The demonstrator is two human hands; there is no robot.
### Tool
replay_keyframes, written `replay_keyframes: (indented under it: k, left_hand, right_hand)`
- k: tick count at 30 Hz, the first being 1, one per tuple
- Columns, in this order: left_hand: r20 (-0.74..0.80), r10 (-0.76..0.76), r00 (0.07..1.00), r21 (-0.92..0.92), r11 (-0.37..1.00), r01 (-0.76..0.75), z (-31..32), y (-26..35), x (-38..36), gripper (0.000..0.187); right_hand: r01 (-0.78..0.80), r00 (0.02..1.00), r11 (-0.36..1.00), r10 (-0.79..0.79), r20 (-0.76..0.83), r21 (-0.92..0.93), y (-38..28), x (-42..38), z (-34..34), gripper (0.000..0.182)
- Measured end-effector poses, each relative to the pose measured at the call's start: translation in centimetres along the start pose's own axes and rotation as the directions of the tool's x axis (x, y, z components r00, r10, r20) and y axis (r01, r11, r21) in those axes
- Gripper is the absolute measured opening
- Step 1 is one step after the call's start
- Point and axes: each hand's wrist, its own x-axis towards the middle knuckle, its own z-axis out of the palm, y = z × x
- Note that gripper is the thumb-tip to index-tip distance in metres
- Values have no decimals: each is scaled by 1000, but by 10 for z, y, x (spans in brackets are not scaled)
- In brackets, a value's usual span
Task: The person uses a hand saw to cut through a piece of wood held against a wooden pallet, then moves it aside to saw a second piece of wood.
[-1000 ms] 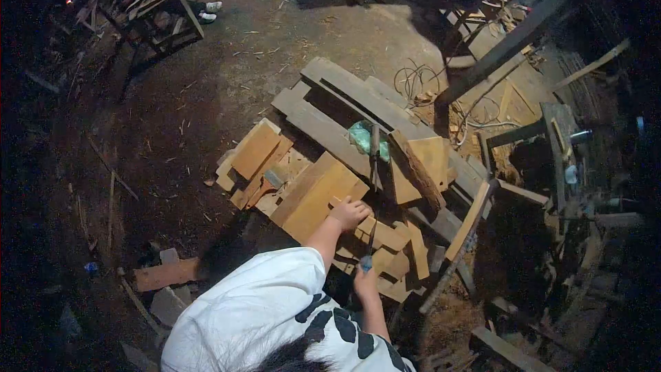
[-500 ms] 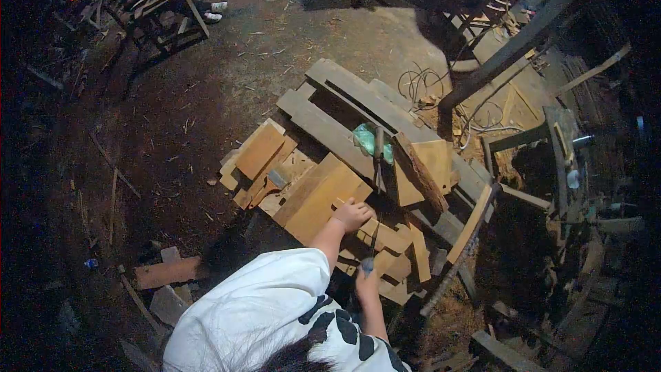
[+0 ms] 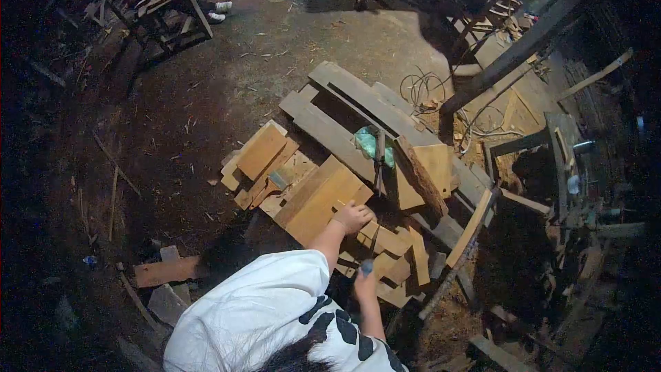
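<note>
Head view: left hand (image 3: 352, 216) presses a wood block (image 3: 382, 238); right hand (image 3: 365, 282) grips a chisel (image 3: 370, 248).

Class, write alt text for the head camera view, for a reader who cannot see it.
Seen from above, a person in a white shirt presses the left hand on a wooden block and grips a blue-handled tool in the right hand. Wood offcuts and long planks lie around on a dark dirt floor.

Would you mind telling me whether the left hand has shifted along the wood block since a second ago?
No. The left hand rests at the same spot by the block's lower right corner; only the camera drifted.
</note>
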Motion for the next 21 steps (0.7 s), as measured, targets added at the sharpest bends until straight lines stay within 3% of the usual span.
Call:
replay_keyframes:
  k: [3,8,10,12,14,18,20,21]
  left_hand:
    - [8,-22,1000,-13,1000,22,1,2,-1,23]
    - [38,-17,999,1,1000,17,-5,2,0,23]
    - [28,-14,1000,-2,1000,14,0,2,-1,23]
    - [20,-12,1000,-1,1000,12,2,1,-2,24]
    - [59,-22,998,-23,999,24,-2,2,0,24]
    - [99,-27,995,-28,999,30,-6,1,2,24]
    - [106,-31,994,-49,998,36,-4,1,0,25]
    - [106,-24,994,-48,998,29,-5,0,0,25]
  right_hand:
    - [-87,996,992,86,-14,-95,9,32,10,27]
    - [-36,999,998,36,-9,-44,-17,-31,-1,30]
    - [-210,977,965,214,7,-159,-16,-48,-3,31]
    - [-156,988,975,155,-14,-159,14,-24,7,31]
    - [-68,998,998,68,20,17,25,11,10,30]
    - [-75,995,996,71,-72,-52,5,17,11,27]
    - [159,981,986,-163,-103,-47,32,4,15,26]
    - [159,981,986,-163,-110,-44,33,-5,16,26]
